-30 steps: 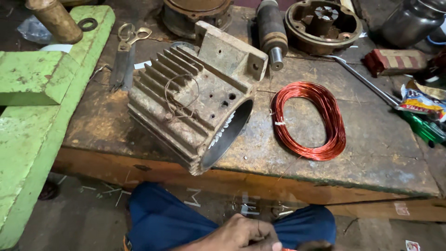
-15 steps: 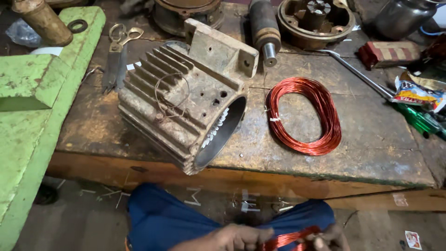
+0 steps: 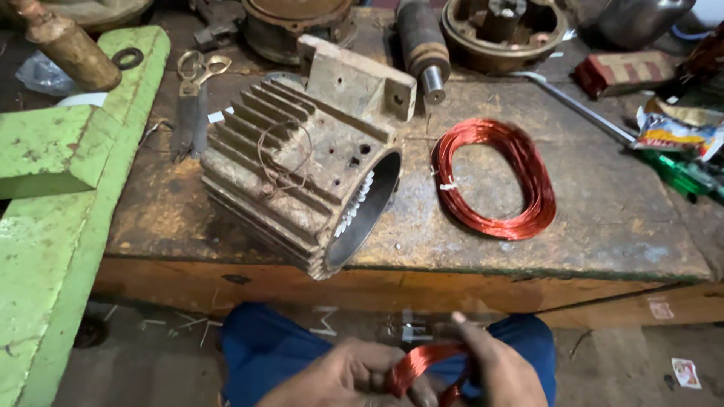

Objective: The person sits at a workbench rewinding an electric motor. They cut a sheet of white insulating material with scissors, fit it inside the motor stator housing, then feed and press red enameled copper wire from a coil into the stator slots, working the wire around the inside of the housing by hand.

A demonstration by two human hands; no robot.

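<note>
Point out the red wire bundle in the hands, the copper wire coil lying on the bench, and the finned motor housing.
red wire bundle [image 3: 418,360], head view, on the strands showing between the two hands.
copper wire coil [image 3: 537,181], head view, on its right-hand arc.
finned motor housing [image 3: 286,181], head view, on its ribbed outer side.

Pretty cluttered surface [image 3: 588,226]: finned motor housing [image 3: 302,181] sitting dead center, loose copper wire coil [image 3: 494,177] at its 3 o'clock, scissors [image 3: 192,98] at 10 o'clock, rotor shaft [image 3: 422,45] at 1 o'clock, green vise [image 3: 53,188] over at 9.
</note>
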